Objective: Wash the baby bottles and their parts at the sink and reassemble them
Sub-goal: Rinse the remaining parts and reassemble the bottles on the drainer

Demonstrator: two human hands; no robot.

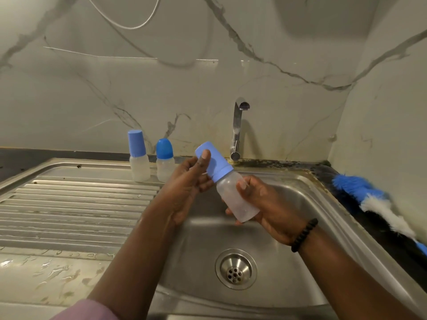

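Note:
Over the steel sink [288, 195] I hold a frosted baby bottle [231, 192] tilted, its light-blue cap [218, 163] pointing up and left. My right hand [263, 204] grips the clear body from below and behind. My left hand [187, 181] holds the cap, thumb pressed on its near side. Two more capped bottles stand upright at the back of the draining board: a taller one with a light-blue cap [138, 155] and a shorter one with a darker blue domed cap [165, 160].
The tap [238, 128] stands behind the sink, with no water running. The drain [235, 269] lies in the basin below my hands. A blue-and-white bottle brush [369, 197] lies on the dark counter at right. The ribbed draining board [76, 204] at left is wet near its front.

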